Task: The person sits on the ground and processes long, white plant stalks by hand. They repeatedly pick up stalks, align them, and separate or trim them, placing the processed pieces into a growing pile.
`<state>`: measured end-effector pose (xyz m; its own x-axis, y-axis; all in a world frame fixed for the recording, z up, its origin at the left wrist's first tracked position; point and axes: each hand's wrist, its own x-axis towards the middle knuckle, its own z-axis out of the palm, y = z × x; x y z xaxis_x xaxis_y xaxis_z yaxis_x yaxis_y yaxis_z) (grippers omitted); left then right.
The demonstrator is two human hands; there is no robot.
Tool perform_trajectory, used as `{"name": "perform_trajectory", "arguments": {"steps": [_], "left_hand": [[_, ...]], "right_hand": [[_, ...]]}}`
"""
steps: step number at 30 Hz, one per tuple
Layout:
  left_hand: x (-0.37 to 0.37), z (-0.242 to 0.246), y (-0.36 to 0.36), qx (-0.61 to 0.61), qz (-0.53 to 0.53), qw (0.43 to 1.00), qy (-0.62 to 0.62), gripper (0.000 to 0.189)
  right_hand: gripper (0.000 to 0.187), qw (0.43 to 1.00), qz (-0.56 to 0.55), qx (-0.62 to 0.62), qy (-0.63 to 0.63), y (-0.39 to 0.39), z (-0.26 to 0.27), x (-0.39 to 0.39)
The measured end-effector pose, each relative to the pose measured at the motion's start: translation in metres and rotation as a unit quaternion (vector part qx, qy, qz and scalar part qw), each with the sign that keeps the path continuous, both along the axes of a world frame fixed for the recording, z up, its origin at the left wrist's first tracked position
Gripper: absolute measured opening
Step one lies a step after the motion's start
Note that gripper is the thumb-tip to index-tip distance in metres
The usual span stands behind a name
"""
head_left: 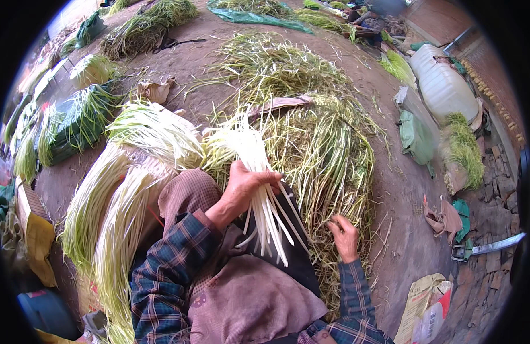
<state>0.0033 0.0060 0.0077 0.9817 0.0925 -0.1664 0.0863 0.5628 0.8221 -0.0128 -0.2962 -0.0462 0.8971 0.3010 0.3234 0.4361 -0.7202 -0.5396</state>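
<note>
My left hand is closed around a bunch of long white blanched stalks, probably garlic shoots or chives. Their pale leafy ends spread away from me, and the thick white ends hang over my lap. Over the right side of the heap of loose green and yellow leaves is my right hand, its thumb and fingertips close together. Whether a thin scrap is pinched there cannot be made out. To my left lie sorted bundles of white stalks, with more long bundles draped towards me.
A green-covered stack carries more stalks at the left. Beside it stands a yellow-sided box, with a blue container nearer. On the right are a large translucent plastic tank and a paper sack. Another person sits far back.
</note>
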Motion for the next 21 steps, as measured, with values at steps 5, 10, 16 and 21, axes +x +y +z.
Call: {"name": "perform_trajectory", "arguments": {"steps": [5, 10, 16, 21], "left_hand": [[-0.006, 0.002, -0.006, 0.008, -0.036, 0.999, 0.001, 0.017], [-0.008, 0.000, 0.003, 0.027, -0.051, 0.998, 0.021, 0.018], [-0.009, -0.004, -0.004, 0.028, -0.085, 0.996, -0.024, 0.019], [-0.012, -0.010, -0.010, 0.048, -0.102, 0.992, -0.054, 0.025]], "right_hand": [[0.033, 0.966, 0.223, 0.112, 0.072, 0.101, 0.040, 0.021], [0.023, 0.956, 0.222, 0.122, 0.146, 0.115, 0.054, 0.011], [0.015, 0.950, 0.201, 0.184, 0.156, 0.110, 0.052, 0.007], [0.015, 0.968, 0.180, 0.167, 0.047, 0.116, 0.055, 0.004]]}}
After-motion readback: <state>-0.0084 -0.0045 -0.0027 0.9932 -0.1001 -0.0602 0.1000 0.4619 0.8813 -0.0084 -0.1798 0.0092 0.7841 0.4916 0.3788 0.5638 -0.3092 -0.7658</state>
